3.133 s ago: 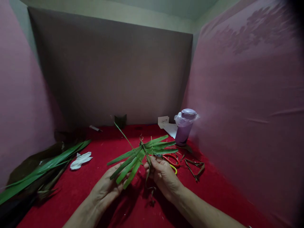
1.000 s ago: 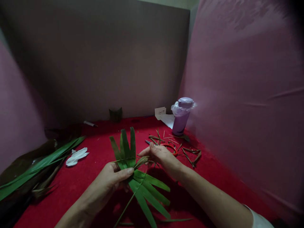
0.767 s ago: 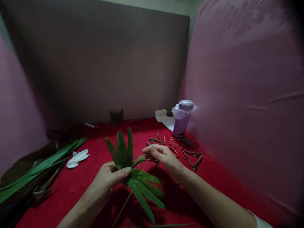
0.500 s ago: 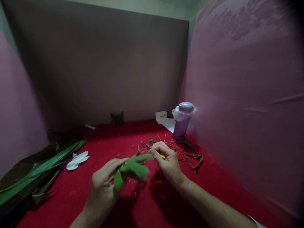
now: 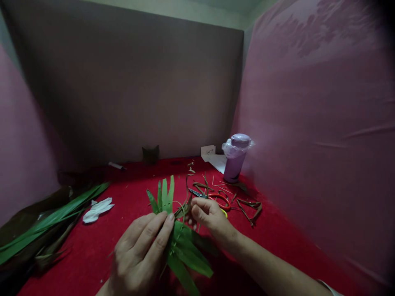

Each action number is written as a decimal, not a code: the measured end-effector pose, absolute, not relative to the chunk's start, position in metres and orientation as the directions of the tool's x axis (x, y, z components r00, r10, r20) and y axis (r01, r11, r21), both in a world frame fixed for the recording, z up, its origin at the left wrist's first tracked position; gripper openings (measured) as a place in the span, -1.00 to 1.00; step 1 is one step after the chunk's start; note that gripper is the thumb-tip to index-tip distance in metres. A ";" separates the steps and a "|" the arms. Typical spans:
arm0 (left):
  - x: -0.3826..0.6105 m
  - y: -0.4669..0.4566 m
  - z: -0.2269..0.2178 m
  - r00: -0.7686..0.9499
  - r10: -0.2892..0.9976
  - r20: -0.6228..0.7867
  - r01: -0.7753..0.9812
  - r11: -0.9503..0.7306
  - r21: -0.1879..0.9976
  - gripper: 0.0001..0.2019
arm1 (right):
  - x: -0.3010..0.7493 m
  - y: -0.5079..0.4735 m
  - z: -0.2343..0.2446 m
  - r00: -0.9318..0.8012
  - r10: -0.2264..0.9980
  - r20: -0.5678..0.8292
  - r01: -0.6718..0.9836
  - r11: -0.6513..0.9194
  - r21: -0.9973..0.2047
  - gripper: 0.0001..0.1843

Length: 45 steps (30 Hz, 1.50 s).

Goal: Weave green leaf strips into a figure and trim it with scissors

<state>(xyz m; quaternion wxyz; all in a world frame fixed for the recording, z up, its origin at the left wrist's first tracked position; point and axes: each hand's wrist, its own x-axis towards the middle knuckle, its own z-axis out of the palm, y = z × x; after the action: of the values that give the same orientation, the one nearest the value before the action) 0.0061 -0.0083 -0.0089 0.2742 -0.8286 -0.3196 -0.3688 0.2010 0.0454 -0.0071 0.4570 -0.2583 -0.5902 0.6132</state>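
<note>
My left hand [image 5: 143, 248] grips a green leaf piece [image 5: 189, 248], its fingers pressed over the middle. Narrow cut strips fan out from it at the top and toward the lower right. Small stitch-like marks and a thin curved strand show on its surface. My right hand [image 5: 212, 218] is closed just right of the leaf piece, its fingertips pinching a brownish dried leaf strip [image 5: 186, 209]; part of the grip is hidden. Beyond that hand lie red-handled scissors [image 5: 228, 201], partly covered, and a yellow handle [image 5: 225, 213].
Dried leaf scraps [image 5: 251, 209] and thin sticks [image 5: 226, 190] lie on the red cloth [image 5: 129, 185]. A purple cup [image 5: 234, 166] with plastic wrap stands by white papers [image 5: 217, 162]. Long green leaves [image 5: 58, 216] and crumpled tissue [image 5: 98, 210] lie left. Pink and grey walls enclose the table.
The leaf piece has turned, so its strips now spread upward and downward. My left hand has rolled over onto it. My right hand has moved slightly left and down, uncovering more of the scissors.
</note>
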 end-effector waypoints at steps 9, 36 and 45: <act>0.008 -0.009 -0.013 0.566 0.329 0.756 0.714 -0.654 -0.249 -0.55 | 0.199 0.043 -0.004 -0.422 0.890 0.170 -0.396 -0.012 -0.918 -0.72; 0.020 0.004 0.000 -0.204 0.921 0.331 0.431 -0.220 0.875 -0.57 | 0.204 0.048 -0.009 -0.297 0.882 0.365 -0.120 0.345 -0.931 -0.85; 0.029 -0.006 -0.004 0.067 0.790 0.610 0.662 -0.492 0.565 -0.74 | 0.202 0.045 -0.008 -0.296 0.883 0.364 0.038 0.391 -0.920 -0.81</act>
<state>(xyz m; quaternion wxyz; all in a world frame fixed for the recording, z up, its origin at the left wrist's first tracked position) 0.0289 -0.0059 -0.0041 -0.0682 -0.7273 -0.4992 -0.4661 0.2019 0.0453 -0.0078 0.4864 -0.3400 -0.6775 0.4345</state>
